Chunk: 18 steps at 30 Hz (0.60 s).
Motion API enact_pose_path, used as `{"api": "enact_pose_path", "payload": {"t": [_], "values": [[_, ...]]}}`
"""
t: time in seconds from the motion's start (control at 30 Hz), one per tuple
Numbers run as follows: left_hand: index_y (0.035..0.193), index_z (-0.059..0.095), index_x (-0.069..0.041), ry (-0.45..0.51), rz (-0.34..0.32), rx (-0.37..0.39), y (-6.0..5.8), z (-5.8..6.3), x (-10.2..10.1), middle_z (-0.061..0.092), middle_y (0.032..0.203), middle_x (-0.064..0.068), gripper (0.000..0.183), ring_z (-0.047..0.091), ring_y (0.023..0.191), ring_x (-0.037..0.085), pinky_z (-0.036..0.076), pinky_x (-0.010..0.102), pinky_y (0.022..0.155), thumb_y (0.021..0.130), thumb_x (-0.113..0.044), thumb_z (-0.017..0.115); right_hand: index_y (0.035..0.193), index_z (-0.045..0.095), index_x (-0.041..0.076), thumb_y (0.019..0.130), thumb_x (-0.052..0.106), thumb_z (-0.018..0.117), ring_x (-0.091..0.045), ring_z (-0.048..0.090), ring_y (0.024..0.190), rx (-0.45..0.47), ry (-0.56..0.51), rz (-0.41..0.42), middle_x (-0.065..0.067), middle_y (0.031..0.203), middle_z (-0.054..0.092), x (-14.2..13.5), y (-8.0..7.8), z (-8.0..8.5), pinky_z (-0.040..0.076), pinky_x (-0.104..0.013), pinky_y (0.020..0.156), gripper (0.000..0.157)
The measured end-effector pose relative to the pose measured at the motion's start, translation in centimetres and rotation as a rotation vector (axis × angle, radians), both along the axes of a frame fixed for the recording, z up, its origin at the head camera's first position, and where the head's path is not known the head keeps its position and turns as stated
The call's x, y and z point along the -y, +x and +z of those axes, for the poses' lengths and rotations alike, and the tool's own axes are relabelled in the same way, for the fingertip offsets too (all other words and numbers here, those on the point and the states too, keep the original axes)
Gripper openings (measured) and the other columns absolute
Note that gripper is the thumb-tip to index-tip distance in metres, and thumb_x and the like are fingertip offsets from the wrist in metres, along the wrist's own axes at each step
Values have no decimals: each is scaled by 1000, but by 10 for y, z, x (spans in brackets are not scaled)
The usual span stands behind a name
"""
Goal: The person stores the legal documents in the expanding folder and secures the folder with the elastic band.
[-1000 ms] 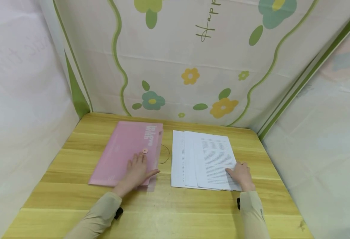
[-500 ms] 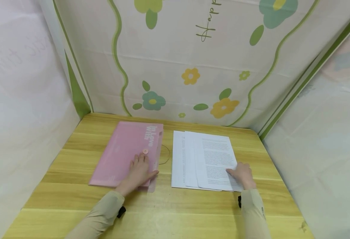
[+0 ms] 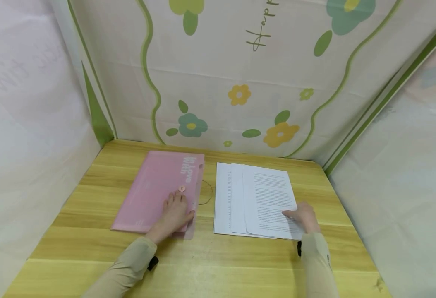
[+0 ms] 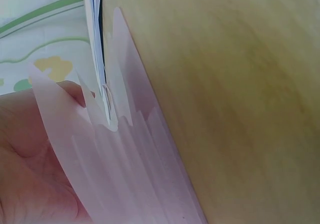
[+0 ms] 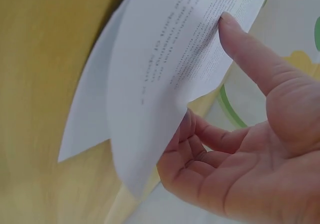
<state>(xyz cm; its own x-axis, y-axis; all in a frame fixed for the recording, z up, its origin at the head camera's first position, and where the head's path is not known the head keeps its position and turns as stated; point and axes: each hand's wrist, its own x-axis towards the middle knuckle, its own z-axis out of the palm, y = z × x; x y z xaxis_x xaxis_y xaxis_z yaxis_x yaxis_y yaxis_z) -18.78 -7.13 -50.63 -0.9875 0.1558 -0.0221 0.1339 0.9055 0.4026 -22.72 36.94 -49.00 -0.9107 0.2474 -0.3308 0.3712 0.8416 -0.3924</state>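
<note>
A thin cord (image 3: 212, 191) curves between folder (image 3: 154, 186) and papers (image 3: 270, 194).

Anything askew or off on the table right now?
Two small things. The printed sheets are fanned out, their left edges staggered rather than squared. A thin cord loops loosely on the table beside the pink expanding folder, apparently not wrapped round its button.
</note>
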Motion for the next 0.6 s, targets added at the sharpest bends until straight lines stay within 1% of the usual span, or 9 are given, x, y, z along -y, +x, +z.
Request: {"api": "enact_pose_path", "payload": {"t": [0.2, 0.27, 0.33, 0.47, 0.53, 0.6], "values": [[134, 47, 17, 4, -3, -6, 1, 1, -1, 40, 145, 38, 74, 34, 137, 59, 33, 72, 107, 88, -36, 68, 110, 55, -16, 82, 29, 77, -31, 57, 85, 11, -8, -11, -29, 101, 61, -2, -4, -1, 50, -42, 75, 58], [133, 47, 17, 5, -2, -6, 1, 1, -1, 41, 144, 38, 73, 35, 137, 58, 33, 71, 107, 88, -36, 69, 112, 55, -17, 82, 29, 77, -33, 58, 87, 15, -19, -13, -30, 105, 62, -2, -5, -1, 51, -43, 76, 59], [133, 48, 17, 3, -1, -4, 2, 1, -1, 42, 144, 37, 72, 35, 136, 58, 34, 71, 107, 88, -35, 69, 114, 55, -16, 82, 28, 77, -33, 59, 89, 20, -28, -16, -30, 107, 62, -3, -5, -1, 51, -42, 76, 59], [133, 47, 17, 4, 1, 3, 2, 3, -1, 41, 145, 37, 72, 35, 137, 58, 33, 72, 107, 88, -35, 69, 115, 55, -16, 80, 28, 79, -31, 59, 86, 29, -50, -15, -29, 105, 62, -3, -6, -2, 51, -37, 71, 61], [133, 48, 17, 3, 1, 2, 1, 3, -1, 42, 144, 37, 71, 36, 136, 57, 33, 72, 107, 88, -35, 69, 115, 54, -15, 80, 28, 80, -30, 59, 83, 36, -72, -23, -28, 103, 62, -3, -7, -3, 51, -36, 69, 61], [131, 50, 17, 3, 2, -5, 1, 3, -1, 44, 142, 36, 70, 38, 134, 55, 36, 70, 105, 88, -34, 69, 116, 54, -15, 79, 27, 80, -29, 58, 83, 37, -88, -28, -28, 104, 62, -4, -7, -5, 50, -35, 69, 62]]}}
